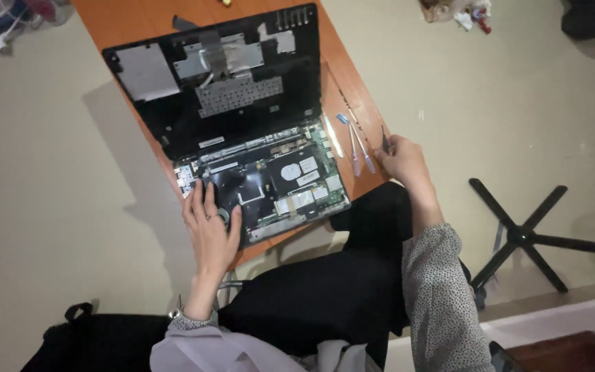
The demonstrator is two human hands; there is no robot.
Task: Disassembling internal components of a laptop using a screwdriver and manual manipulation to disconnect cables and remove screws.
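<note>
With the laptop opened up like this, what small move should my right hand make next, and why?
Probably lift the dark tool that the right hand is closing on at the table edge and bring it to the exposed motherboard, which the left hand already steadies.

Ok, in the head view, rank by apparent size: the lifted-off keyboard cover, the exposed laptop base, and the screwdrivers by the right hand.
1. Keyboard cover, largest.
2. Laptop base, clearly smaller, partly under the left hand.
3. Screwdrivers, thin and far smallest, beside the right hand.

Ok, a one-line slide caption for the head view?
Left hand rests on an opened laptop on an orange table; right hand grips a dark tool beside two screwdrivers.
</note>
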